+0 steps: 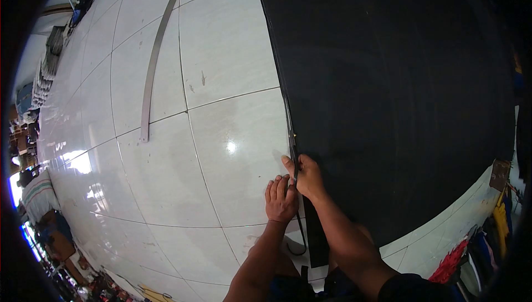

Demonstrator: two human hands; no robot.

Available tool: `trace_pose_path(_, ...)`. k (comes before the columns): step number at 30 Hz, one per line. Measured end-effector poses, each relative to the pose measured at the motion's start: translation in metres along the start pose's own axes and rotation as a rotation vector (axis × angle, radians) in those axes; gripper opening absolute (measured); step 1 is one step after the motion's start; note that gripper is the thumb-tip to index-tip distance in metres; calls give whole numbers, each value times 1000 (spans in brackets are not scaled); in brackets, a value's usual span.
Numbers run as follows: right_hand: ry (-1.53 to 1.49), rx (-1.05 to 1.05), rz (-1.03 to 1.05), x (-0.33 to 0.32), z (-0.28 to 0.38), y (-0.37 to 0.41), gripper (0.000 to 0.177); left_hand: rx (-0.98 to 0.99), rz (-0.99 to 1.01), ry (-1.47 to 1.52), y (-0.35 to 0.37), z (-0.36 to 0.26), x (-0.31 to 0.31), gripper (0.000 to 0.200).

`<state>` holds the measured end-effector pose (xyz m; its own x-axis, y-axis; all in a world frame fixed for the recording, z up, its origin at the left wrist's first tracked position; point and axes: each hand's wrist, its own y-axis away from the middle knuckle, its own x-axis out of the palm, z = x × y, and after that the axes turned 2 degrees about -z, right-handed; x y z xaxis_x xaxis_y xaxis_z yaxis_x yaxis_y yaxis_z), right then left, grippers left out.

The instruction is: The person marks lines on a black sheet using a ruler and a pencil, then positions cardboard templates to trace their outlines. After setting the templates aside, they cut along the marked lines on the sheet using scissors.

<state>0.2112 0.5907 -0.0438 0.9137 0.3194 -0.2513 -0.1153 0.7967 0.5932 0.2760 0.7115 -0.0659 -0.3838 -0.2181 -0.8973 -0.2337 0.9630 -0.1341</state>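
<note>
A large sheet of black fabric (388,97) is spread over the white tiles, its left edge running nearly straight away from me. At that edge my right hand (309,179) is closed around the dark handles of a pair of scissors (292,138). Their blades point away from me along the fabric edge, and a small brass-coloured spot shows near the pivot. My left hand (281,201) lies on the tiles just left of the handles, fingers stretched forward and thumb side against the edge. A thin dark strip (302,241) curls toward me below the hands.
A long metal ruler (148,91) lies on the tiled surface (233,135) to the left. Folded stacks (47,74) and a white sack (40,196) stand along the far left. At right are a brown block (500,174) and red material (448,263).
</note>
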Motion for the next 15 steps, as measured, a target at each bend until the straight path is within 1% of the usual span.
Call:
trace_pose_path(3,-32,48,4,1,13,-9,58,3,-5,3,3,1,3,20)
trace_pose_path(6,28,-23,-17,5,9,-24,62,3,13,6,4,3,3,19)
trace_pose_path(9,50,-27,-28,5,16,-35,65,12,19,31,5,4,4,21)
trace_pose_path(12,72,-37,-3,5,24,-47,53,28,6,33,6,5,6,22)
trace_pose_path(15,79,-73,-2,4,29,-58,54,26,0,36,9,6,7,22)
